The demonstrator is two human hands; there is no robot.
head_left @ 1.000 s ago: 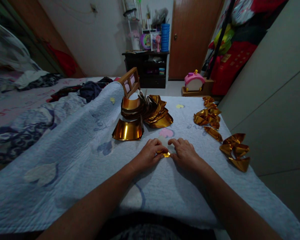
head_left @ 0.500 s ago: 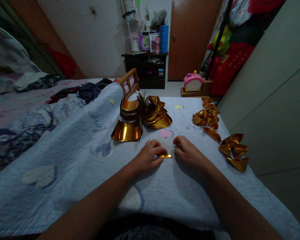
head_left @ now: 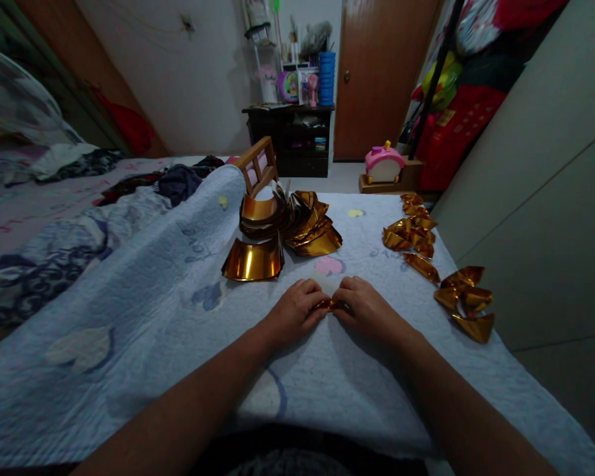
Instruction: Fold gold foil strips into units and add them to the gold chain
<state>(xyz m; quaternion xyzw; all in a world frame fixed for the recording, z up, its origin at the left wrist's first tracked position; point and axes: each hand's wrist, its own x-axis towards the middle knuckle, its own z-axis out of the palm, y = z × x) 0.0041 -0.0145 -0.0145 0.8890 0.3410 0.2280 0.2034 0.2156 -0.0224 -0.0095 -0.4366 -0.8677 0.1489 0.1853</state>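
Between my two hands, low on the quilt, is a sheet of gold foil paper (head_left: 330, 305); only a thin gold strip and its pale back show, the rest is covered by fingers. My left hand (head_left: 300, 305) pinches the left end of the strip. On the right end, the fingers of my right hand (head_left: 357, 301) are closed, nearly touching the left fingertips. Ahead and to the left lies a fanned stack of curved gold foil sheets (head_left: 252, 260). Folded gold foil pieces (head_left: 471, 301) sit to the right of my right hand.
A pale blue quilt (head_left: 327, 377) covers the surface under my hands. More folded foil pieces (head_left: 409, 235) lie along its right edge, beside a pale cabinet (head_left: 540, 218). A wooden rail (head_left: 260, 162) rises behind the stack. Farther back is a pink toy (head_left: 384, 164).
My right hand has moved left and closed on the right end of the foil strip, which was uncovered before. My left hand stays at its place on the strip.
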